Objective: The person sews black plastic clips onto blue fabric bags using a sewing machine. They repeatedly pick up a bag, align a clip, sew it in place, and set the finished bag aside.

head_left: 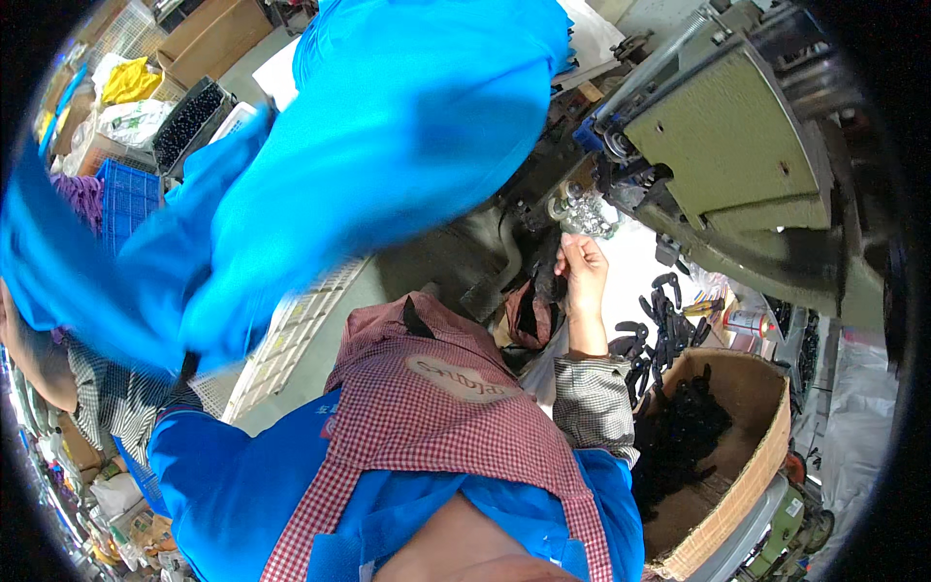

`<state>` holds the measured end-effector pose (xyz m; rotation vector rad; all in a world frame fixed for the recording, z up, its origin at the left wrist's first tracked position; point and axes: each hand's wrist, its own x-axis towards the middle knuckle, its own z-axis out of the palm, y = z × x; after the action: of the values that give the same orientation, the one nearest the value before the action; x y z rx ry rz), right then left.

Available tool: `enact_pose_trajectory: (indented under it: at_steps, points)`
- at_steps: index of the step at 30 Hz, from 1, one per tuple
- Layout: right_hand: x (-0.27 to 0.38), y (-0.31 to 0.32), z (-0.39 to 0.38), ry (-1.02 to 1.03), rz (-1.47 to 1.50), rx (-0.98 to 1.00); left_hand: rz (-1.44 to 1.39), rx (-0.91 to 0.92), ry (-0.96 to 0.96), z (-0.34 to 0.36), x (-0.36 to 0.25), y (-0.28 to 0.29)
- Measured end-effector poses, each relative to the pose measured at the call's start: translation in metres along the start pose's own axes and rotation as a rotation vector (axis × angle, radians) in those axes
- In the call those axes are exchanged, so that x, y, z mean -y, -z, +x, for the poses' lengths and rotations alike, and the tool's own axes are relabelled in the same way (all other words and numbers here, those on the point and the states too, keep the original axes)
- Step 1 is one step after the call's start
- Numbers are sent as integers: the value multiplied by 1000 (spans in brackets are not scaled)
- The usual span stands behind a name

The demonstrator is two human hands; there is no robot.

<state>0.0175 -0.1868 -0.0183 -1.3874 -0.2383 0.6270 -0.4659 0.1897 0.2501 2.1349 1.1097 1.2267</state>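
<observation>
Silvery, shiny small pieces (590, 214) lie heaped just beyond your right hand (584, 274), closed in a pinch; whether it grips anything, I cannot tell. Your left hand is hidden.

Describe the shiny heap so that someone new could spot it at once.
Find the big green machine at the upper right, then the bright white surface below and left of it. At that surface's far end, just beyond the person's right hand, sits the silvery heap. Its glitter sets it apart from the dull black pieces nearer the wearer.
</observation>
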Motion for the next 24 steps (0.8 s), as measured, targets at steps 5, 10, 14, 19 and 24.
enact_pose_trajectory:
  at_steps: [5, 10, 14, 19, 24]
  points:
    - [32, -50, -30, 271, -209, 298, -251, 523, 35, -42, -61, -121]
    - [6, -49, -92, 132, -149, 451, -332, 1160, -143, -102, -107, -300]
    - [-27, -43, -104, -46, 630, 355, -198, 1121, -339, -139, -118, -365]
    - [-21, -42, -64, 141, 489, -293, -272, 1147, -189, -190, -141, -419]
    - [3, -9, -44, 136, 559, -166, -649, 1265, 101, -234, -131, -466]
